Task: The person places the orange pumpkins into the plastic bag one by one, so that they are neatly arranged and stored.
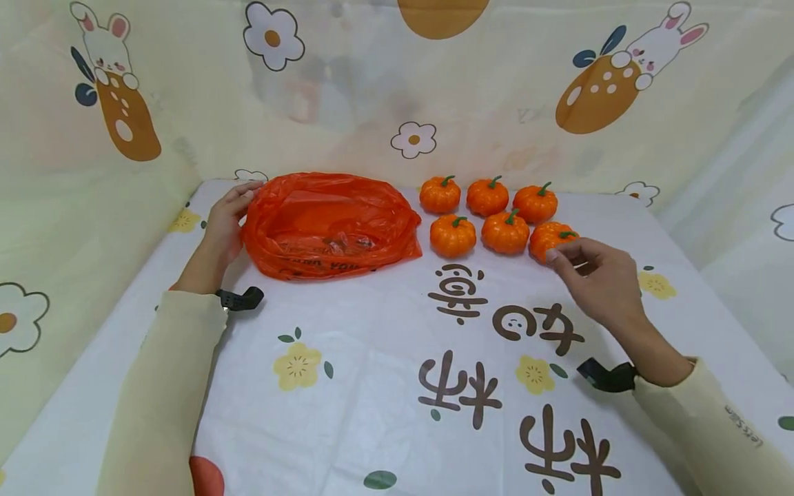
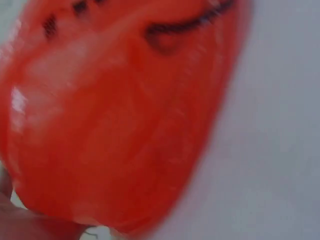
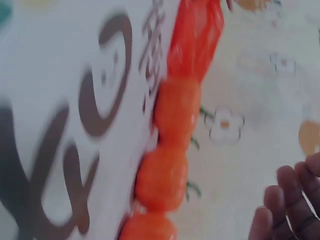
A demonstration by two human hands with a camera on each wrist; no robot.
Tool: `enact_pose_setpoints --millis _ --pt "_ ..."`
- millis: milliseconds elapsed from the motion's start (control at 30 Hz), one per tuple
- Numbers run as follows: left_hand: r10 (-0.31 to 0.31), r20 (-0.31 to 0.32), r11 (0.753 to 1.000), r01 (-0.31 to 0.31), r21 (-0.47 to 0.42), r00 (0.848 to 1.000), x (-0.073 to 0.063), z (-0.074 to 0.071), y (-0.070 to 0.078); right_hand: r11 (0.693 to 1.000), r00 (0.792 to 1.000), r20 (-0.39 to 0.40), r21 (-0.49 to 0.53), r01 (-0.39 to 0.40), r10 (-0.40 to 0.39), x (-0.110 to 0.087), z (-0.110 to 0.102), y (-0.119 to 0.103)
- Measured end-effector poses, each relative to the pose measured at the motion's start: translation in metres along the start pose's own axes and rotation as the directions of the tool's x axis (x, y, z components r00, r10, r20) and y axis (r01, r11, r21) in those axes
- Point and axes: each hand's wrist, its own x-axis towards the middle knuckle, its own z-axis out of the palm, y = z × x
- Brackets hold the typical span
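A red plastic bag [image 1: 335, 265] with dark print lies on the table, its wide mouth facing up. My left hand [image 1: 226, 224] holds its left edge; the thumb is mostly hidden by the bag. In the left wrist view the bag [image 2: 110, 125] fills most of the picture, with part of the hand [image 2: 40, 225] against it at the bottom left. My right hand [image 1: 598, 275] is at the front-right orange pumpkin [image 1: 548, 238], thumb and fingers apart. In the right wrist view the fingers [image 3: 280, 200] are loosely bent, with nothing visible between them.
Several more small orange pumpkins with green stems stand in two rows right of the bag, among them a front-left one [image 1: 453, 238] and a back-right one [image 1: 535, 204]. A patterned cloth wall [image 1: 347, 138] rises behind the white printed tablecloth [image 1: 372, 413].
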Motion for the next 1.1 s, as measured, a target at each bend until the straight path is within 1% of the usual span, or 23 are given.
enact_pose_setpoints --millis 67,167,233,300,367,400,467,500,600,667,800,933,1000,1100 --pt "-0.019 0.049 0.999 0.017 0.043 0.999 0.001 -0.002 -0.005 0.996 0.996 -0.045 0.026 -0.081 0.082 0.007 -0.005 0.011" --pt "-0.041 0.089 0.991 0.029 0.129 0.995 0.002 -0.004 -0.009 0.981 0.977 -0.1 0.065 -0.183 0.189 0.016 -0.009 0.029" --pt "-0.053 0.092 0.985 0.036 0.17 0.994 0.002 -0.005 -0.011 0.967 0.961 -0.115 0.071 -0.246 0.253 0.02 -0.01 0.041" --pt "-0.068 0.081 0.979 0.051 0.196 0.994 0.001 -0.006 -0.013 0.95 0.945 -0.108 0.077 -0.303 0.31 0.023 -0.011 0.053" --pt "-0.085 0.068 0.974 0.068 0.217 0.994 0.0 -0.008 -0.015 0.934 0.932 -0.069 0.075 -0.35 0.355 0.027 -0.012 0.063" --pt "-0.093 0.066 0.97 0.076 0.229 0.993 0.0 -0.008 -0.015 0.923 0.924 -0.031 0.075 -0.378 0.381 0.03 -0.013 0.068" --pt "-0.113 0.074 0.972 0.095 0.215 0.991 0.0 -0.01 -0.017 0.903 0.906 0.073 0.081 -0.423 0.417 0.035 -0.016 0.078" --pt "-0.115 0.08 0.973 0.095 0.211 0.99 0.001 -0.01 -0.018 0.894 0.894 0.134 0.082 -0.44 0.428 0.039 -0.016 0.082" --pt "-0.114 0.103 0.978 0.093 0.188 0.988 0.001 -0.011 -0.019 0.867 0.844 0.301 0.096 -0.49 0.444 0.048 -0.017 0.093" --pt "-0.112 0.111 0.98 0.092 0.177 0.988 0.001 -0.011 -0.018 0.86 0.82 0.377 0.104 -0.5 0.431 0.054 -0.015 0.097" --pt "-0.119 0.116 0.979 0.096 0.182 0.986 0.0 -0.009 -0.018 0.847 0.781 0.47 0.12 -0.518 0.412 0.062 -0.01 0.102" --pt "-0.126 0.09 0.972 0.105 0.208 0.988 -0.001 -0.009 -0.019 0.831 0.744 0.532 0.125 -0.542 0.405 0.067 -0.004 0.101" --pt "-0.126 0.081 0.971 0.106 0.214 0.989 -0.001 -0.009 -0.019 0.832 0.737 0.542 0.117 -0.543 0.404 0.069 0.0 0.101" --pt "-0.116 0.076 0.97 0.097 0.222 0.99 0.0 -0.01 -0.02 0.846 0.748 0.526 0.096 -0.525 0.405 0.07 0.005 0.102"
